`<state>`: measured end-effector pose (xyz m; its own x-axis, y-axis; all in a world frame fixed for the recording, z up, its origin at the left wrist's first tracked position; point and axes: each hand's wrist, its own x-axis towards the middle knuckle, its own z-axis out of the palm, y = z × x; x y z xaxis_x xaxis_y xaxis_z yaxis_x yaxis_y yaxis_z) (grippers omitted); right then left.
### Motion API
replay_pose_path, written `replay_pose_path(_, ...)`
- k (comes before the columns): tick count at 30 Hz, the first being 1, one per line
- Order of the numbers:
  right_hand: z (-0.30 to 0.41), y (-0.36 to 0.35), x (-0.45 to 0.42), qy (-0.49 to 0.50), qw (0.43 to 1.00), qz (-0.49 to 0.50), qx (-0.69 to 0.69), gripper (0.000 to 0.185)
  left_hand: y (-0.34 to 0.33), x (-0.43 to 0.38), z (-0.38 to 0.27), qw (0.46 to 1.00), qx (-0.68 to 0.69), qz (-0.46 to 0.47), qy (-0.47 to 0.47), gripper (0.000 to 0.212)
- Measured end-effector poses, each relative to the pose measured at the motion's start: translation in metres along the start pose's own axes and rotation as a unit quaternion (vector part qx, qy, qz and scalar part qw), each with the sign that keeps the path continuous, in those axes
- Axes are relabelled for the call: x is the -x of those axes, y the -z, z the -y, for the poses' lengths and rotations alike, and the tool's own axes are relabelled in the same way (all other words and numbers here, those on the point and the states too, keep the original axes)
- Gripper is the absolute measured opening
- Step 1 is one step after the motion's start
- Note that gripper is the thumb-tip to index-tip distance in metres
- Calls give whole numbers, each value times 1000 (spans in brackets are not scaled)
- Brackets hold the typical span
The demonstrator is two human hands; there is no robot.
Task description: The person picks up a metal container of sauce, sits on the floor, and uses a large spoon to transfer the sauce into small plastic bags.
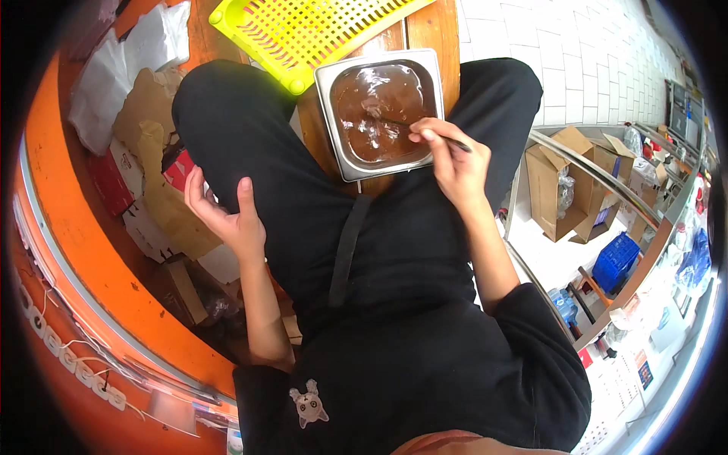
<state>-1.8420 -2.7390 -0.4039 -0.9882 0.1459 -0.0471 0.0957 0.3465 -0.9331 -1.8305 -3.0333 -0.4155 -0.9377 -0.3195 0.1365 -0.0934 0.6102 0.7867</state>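
A square steel pan (335, 139) rests on the wooden bench between my legs. Glossy dark brown liquid (392, 94) fills much of it. My right hand (455, 156) grips a thin dark-handled utensil (455, 143) over the pan's near right side. The far end of this utensil dips into the liquid, so its tip is hidden. Held beside my left thigh, my left hand (227, 213) has its fingers apart and nothing in them. A yellow-green plastic basket (318, 34) lies just beyond the pan, to its left.
Wooden bench planks (432, 28) run ahead of me. Flattened cardboard (170, 199) and white plastic bags (102, 96) crowd the left, beside a curved orange counter edge (74, 222). At right are open cardboard boxes (569, 187), a metal rail (597, 176) and a blue crate (615, 261).
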Motion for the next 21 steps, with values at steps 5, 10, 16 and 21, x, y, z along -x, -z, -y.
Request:
replay_pose_path(5, -11, -5, 2, 25, 999, 4, -22, 9, 3, 1, 7, 1000, 9, -3, -2, 64)
replay_pose_path(10, -1, -9, -14, 83, 979, 129, 132, 11, -1, -4, 6, 1000, 19, -16, -12, 65)
replay_pose_path(16, 19, -16, -16, 53, 972, 149, 174, 12, 12, 1, 0, 1000, 9, -22, 12, 69)
replay_pose_path(21, 12, -6, -1, -55, 977, 144, 151, 15, 10, 2, -4, 1000, -24, 12, -13, 70)
